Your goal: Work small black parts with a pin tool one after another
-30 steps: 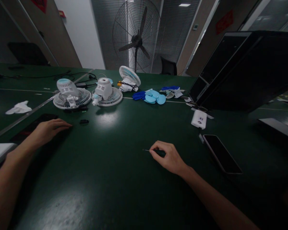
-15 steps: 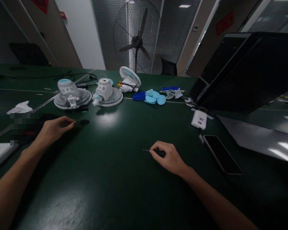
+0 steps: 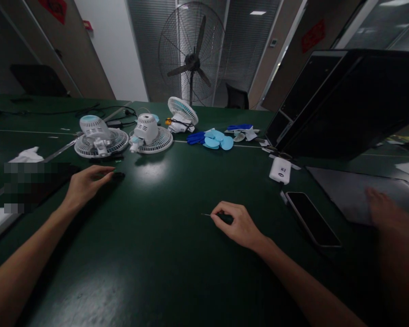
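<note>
On the left, my left hand [image 3: 88,184] is low over the green table, thumb and index finger slightly apart. Their tips reach a small black object [image 3: 118,176] lying on the tabletop; its kind is hard to make out. Near the middle, my right hand [image 3: 236,223] pinches a small screwdriver [image 3: 206,214] between thumb and fingers. Its thin metal shaft points left, and the dark handle is mostly hidden in the palm. Beyond my left hand, two white fans [image 3: 96,131] [image 3: 148,132] lie face down on their grilles.
A third small fan [image 3: 182,113], light-blue fan blades [image 3: 218,139] and blue gloves [image 3: 195,137] lie farther back. On the right are a white box [image 3: 280,170], a phone [image 3: 313,219], a laptop [image 3: 344,190] and a monitor [image 3: 354,104]. Another person's blurred hand [image 3: 388,211] is over the laptop.
My left hand has moved right, up to the black object. My right hand stays nearly in place with the screwdriver. Another person's hand has come in at the right.
</note>
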`<state>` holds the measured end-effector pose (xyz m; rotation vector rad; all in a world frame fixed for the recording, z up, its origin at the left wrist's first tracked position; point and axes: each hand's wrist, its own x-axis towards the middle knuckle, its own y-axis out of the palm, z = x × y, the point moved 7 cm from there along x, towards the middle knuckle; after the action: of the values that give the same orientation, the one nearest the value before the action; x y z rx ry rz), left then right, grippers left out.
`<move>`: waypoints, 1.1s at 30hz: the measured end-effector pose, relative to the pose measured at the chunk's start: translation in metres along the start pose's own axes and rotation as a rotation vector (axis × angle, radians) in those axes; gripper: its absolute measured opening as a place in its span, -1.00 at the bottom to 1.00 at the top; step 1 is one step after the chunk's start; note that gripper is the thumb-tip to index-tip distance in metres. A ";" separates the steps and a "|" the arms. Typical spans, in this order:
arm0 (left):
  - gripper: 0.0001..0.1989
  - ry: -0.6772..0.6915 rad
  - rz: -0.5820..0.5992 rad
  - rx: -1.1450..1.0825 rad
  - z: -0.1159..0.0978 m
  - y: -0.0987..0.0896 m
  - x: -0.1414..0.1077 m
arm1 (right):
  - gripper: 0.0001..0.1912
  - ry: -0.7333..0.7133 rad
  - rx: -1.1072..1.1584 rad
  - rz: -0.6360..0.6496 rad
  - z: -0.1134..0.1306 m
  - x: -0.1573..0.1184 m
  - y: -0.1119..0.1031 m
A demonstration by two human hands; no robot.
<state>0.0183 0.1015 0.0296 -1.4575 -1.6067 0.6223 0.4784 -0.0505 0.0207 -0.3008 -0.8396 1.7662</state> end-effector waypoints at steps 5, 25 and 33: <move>-0.31 0.115 0.032 0.037 -0.005 0.010 0.005 | -0.87 0.014 0.006 0.007 -0.001 0.000 0.001; -0.17 -0.015 0.097 -0.085 0.019 0.014 0.008 | -0.89 0.020 -0.011 0.011 -0.001 0.000 -0.001; -0.33 -0.249 0.145 -0.228 0.026 0.010 0.007 | -0.86 0.019 -0.021 0.014 0.002 0.001 -0.002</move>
<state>0.0022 0.1145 0.0096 -1.7306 -1.8227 0.7465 0.4789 -0.0504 0.0237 -0.3377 -0.8452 1.7660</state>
